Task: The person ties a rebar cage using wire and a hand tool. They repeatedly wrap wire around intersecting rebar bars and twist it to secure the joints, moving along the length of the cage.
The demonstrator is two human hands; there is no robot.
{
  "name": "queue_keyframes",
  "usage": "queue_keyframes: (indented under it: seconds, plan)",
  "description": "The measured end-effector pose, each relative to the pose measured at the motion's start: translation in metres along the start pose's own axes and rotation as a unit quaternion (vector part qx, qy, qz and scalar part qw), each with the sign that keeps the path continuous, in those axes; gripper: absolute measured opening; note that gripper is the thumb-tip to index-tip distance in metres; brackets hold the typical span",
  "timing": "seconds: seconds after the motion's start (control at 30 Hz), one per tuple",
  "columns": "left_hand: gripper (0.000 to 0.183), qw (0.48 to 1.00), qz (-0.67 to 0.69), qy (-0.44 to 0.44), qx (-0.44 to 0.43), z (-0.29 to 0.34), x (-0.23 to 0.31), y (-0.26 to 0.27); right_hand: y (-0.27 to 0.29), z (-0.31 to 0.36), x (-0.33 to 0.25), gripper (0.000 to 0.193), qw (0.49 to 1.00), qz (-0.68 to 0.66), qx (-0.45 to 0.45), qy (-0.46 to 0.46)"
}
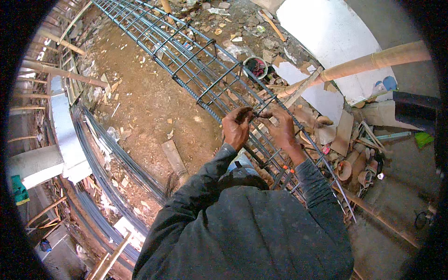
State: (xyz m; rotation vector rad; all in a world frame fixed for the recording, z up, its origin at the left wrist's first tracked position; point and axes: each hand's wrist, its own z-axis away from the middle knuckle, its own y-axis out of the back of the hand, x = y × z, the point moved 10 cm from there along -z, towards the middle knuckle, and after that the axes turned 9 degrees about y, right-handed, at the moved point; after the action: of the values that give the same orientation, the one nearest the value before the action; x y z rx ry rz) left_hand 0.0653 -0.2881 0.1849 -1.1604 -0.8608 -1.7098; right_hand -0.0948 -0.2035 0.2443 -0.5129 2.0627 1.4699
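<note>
A long rebar cage [219, 83] of dark ribbed bars and square stirrups runs from the upper left down to the lower right in front of me. Both of my hands are at its top, close together beside a stirrup. My left hand [235, 129] is closed, fingers curled at a dark spot on the steel. Thumb and fingers of my right hand [282, 131] pinch together just to the right of it. What either hand grips is too small and dark to make out. Below the right hand, something with orange parts [288, 169] lies against the bars.
Bundles of long steel rods [100, 149] curve along the left. A bamboo pole [373, 60] slants in from the right, near a white panel [331, 37]. A bucket [255, 67] stands beyond the cage. Rubble and wood scraps lie right; a plank [175, 158] lies on the dirt.
</note>
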Motion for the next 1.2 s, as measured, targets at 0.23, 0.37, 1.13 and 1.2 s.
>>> queue_keyframes:
  seconds: [0.23,0.37,1.13,1.2]
  plan:
    - [0.012,0.965,-0.179,-0.192,0.022,0.011,0.038,-0.008,-0.003,0.002,-0.024,0.026,0.995,0.064,0.008,0.073]
    - [0.041,0.984,-0.090,-0.142,-0.055,0.006,0.034,-0.005,0.003,-0.008,-0.040,0.022,0.985,0.084,0.001,0.152]
    - [0.049,0.973,0.126,-0.016,-0.193,-0.029,0.006,-0.018,0.006,-0.028,-0.063,0.040,0.944,0.181,-0.091,0.261]
    - [0.048,0.978,0.063,-0.038,-0.197,-0.027,0.009,-0.016,0.000,-0.029,-0.062,0.035,0.936,0.192,-0.123,0.267]
